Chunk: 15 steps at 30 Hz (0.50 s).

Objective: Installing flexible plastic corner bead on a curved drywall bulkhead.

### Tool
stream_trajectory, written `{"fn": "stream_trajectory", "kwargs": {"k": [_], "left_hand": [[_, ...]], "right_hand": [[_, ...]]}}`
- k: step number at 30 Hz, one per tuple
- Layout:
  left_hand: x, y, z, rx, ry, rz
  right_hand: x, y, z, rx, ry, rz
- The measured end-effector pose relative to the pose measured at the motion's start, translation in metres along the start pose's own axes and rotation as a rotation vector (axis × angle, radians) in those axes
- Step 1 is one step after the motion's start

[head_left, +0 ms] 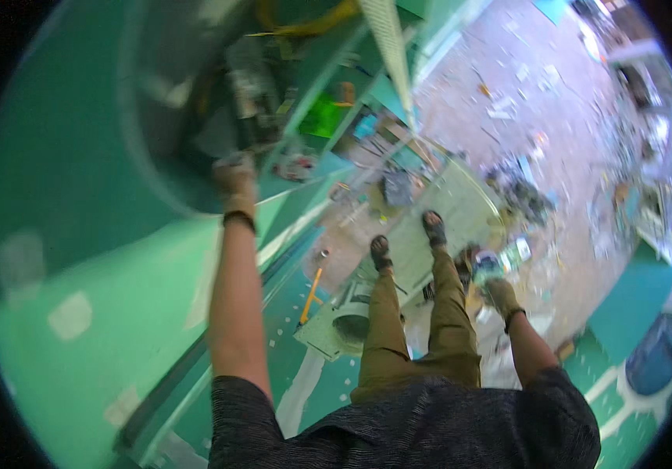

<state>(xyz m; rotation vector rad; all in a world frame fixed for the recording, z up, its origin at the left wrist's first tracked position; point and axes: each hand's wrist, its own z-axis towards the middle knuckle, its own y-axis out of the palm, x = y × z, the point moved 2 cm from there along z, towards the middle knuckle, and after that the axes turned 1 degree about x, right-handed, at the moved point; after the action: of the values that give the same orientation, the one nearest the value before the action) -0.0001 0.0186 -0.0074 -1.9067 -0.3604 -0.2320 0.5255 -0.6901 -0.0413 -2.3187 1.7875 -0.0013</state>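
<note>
My left arm stretches forward to the lower rim of a rounded opening (148, 148) in the green wall. There my left hand (234, 181) is closed, with its fingers curled by a small greyish thing that is blurred. Jumbled items lie inside the opening just beyond it. Low on the right, my right hand (502, 297), which looks gloved, is closed at a dark and teal object (487, 266) with a pale labelled part; its kind is unclear. Both wrists carry dark bands. My feet stand on a pale green panel (461, 195).
A hammer (312, 297) with an orange handle lies left of my legs. Shelves (328, 148) with a bright green item stand ahead. A pale post (389, 55) rises in front. Debris (520, 187) litters the floor. Another green panel with an oval opening (656, 352) is at right.
</note>
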Motion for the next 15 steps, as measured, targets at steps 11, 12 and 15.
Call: {"fn": "stream_trajectory", "kwargs": {"k": [11,12,15], "left_hand": [[0.034,-0.085,0.057,0.270,-0.073,-0.094],[0.042,-0.084,0.048,0.255,-0.075,-0.092],[0.029,-0.080,0.038,0.275,0.100,0.120]], "right_hand": [[-0.214,0.045,0.181,0.059,0.025,0.737],[-0.209,0.042,0.206,0.047,-0.018,0.669],[-0.209,0.016,0.280,0.216,-0.133,0.289]]}}
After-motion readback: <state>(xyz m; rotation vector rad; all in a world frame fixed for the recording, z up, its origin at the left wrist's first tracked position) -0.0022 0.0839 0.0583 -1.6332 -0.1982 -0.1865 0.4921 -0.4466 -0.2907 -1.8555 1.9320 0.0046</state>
